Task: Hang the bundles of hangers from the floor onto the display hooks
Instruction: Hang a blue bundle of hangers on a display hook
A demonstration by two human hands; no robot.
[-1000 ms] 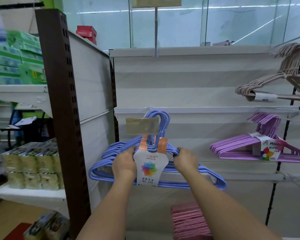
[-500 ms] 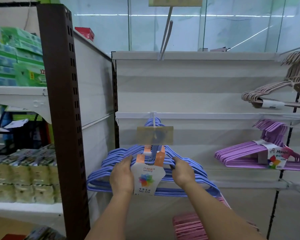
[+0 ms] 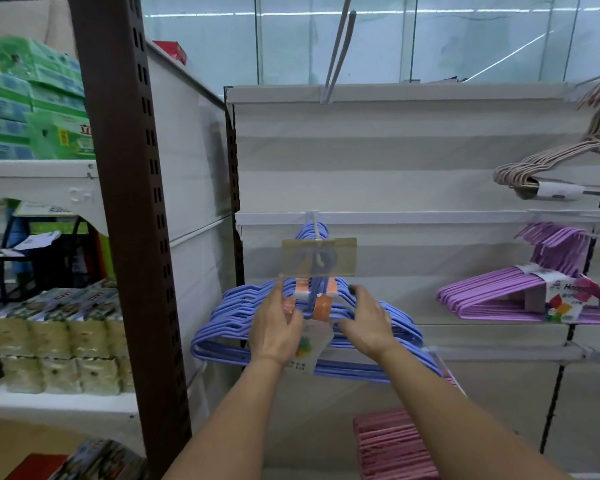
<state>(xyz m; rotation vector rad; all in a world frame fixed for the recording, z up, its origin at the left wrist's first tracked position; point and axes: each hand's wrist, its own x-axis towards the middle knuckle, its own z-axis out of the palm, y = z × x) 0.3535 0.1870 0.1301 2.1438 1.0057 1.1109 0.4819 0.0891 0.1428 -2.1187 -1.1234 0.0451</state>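
Observation:
A bundle of blue hangers with orange tape and a white label hangs from the middle display hook, behind a clear price tag holder. My left hand rests against the bundle left of the label, with its fingers pointing up. On the other side of the label my right hand touches the hangers with loose, spread fingers. A pink hanger bundle lies low near the floor under my right arm.
A purple hanger bundle and a beige one hang on hooks to the right. A bare double hook sticks out of the top rail. A brown slotted post stands at left, with packaged goods beyond it.
The blue bundle's hooks have slid further back along the display hook and the bundle has sunk. Both hands have loosened from a curled grip to straighter fingers.

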